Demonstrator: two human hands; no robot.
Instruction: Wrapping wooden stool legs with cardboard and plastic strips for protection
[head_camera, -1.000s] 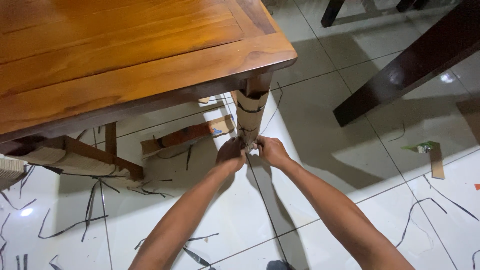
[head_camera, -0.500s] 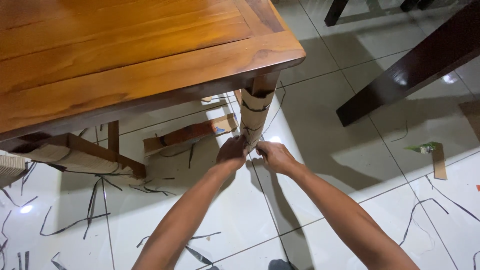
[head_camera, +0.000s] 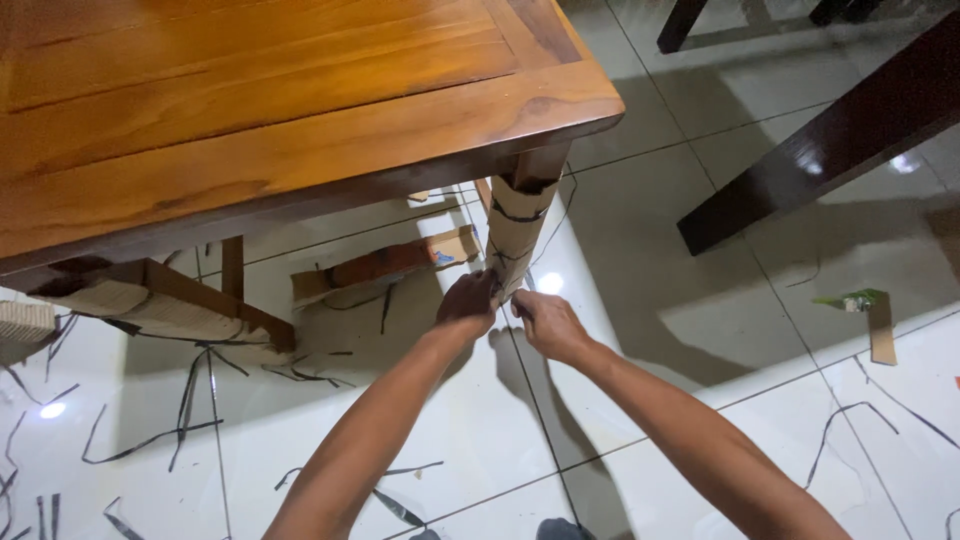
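Far left: cardboard-wrapped crossbar (head_camera: 150, 300) under the table (head_camera: 280, 110), black strap bits (head_camera: 185, 400) scattered on the white tile floor (head_camera: 700, 330) below it. Table top fills upper left, warm orange wood, corner jutting out toward centre. Behind the leg, a flat cardboard piece (head_camera: 385, 265) lies on the floor.

Centre now: table leg (head_camera: 515, 235) wrapped in cardboard w/ black straps round it, standing just under the table corner. L hand (head_camera: 467, 300) is at the lower end of that wrap, fingers curled shut on the cardboard edge, touching the leg's left side. R hand (head_camera: 545, 322) just beside it, a bit lower, fingertips pinched close to the wrap's bottom; can't tell if it's gripping cardboard or a strap, too small to see. Both forearms reach up from bottom of frame, hands nearly touching.

Right: dark wood beam (head_camera: 830, 140) slants across the upper right. Far right, a green scrap (head_camera: 850, 298) next to a cardboard strip (head_camera: 882, 330) on the tile, more strap bits lower right.
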